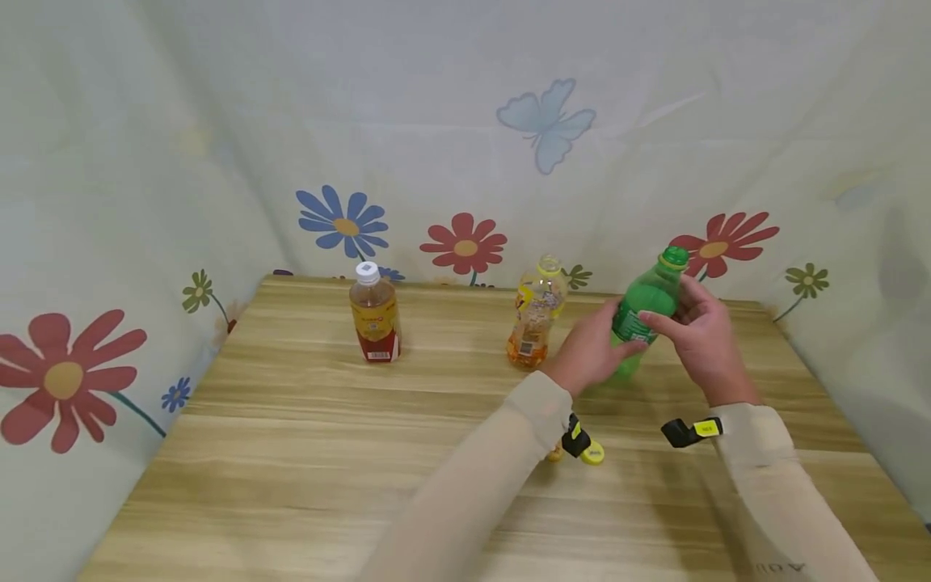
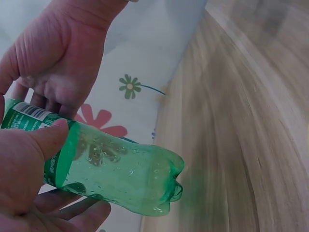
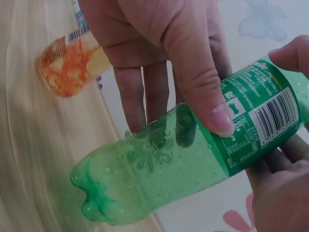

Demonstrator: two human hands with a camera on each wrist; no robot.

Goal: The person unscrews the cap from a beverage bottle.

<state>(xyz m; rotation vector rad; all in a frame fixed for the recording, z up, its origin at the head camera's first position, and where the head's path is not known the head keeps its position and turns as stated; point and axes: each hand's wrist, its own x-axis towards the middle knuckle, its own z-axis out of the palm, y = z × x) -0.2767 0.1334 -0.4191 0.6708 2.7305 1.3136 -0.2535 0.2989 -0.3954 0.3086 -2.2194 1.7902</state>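
Observation:
Both hands hold a green plastic bottle (image 1: 640, 311), tilted with its green cap (image 1: 675, 257) at the top. My left hand (image 1: 587, 347) grips its lower label, thumb across the front and fingers behind. Higher up, my right hand (image 1: 701, 335) holds the label part, its thumb on the near side. In the left wrist view, the bottle's clear lower part (image 2: 130, 169) shows droplets inside and its lobed base seems to hang off the tabletop. The right wrist view shows the barcode label (image 3: 265, 116) between the two thumbs.
Left of the hands stands a clear bottle with orange wrap (image 1: 534, 315), its mouth uncapped. Farther left is a red-and-yellow labelled bottle (image 1: 375, 319) with a white cap. A yellow cap (image 1: 592, 453) and an orange cap (image 1: 555, 453) lie on the wooden table (image 1: 291, 453) near the left wrist.

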